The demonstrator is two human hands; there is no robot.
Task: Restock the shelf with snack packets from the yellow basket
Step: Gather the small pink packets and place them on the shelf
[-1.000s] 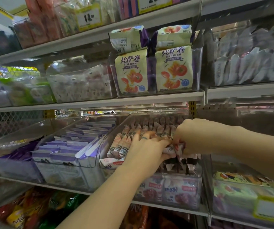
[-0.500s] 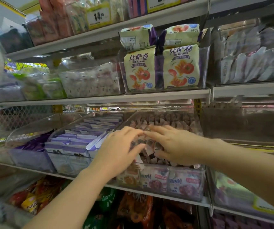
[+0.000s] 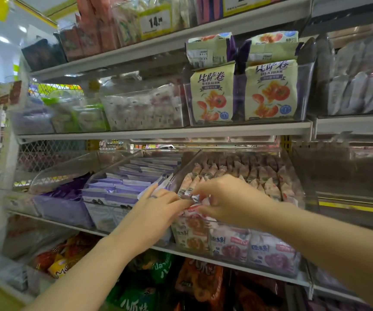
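Observation:
Both my hands reach into a clear plastic bin point(image 3: 302, 189) on the middle shelf, filled with rows of small pink-and-white snack packets point(image 3: 248, 173). My left hand point(image 3: 156, 212) lies at the bin's front left corner, its fingertips on a packet there. My right hand point(image 3: 228, 198) is just right of it, fingers curled and pinching the tops of packets at the front row. More packets show through the bin's front wall point(image 3: 232, 245). The yellow basket is out of view.
A neighbouring clear bin holds purple-and-white packets point(image 3: 127, 187), and another left of it holds purple bags point(image 3: 64, 194). The shelf above carries tomato-print bags point(image 3: 268, 90). An empty clear bin point(image 3: 349, 182) stands to the right. Orange and green bags point(image 3: 158, 283) fill the lower shelf.
Both hands have stayed in the snack bin, shifting toward its front left corner. The right hand has curled its fingers onto the front packets. My view has drifted left.

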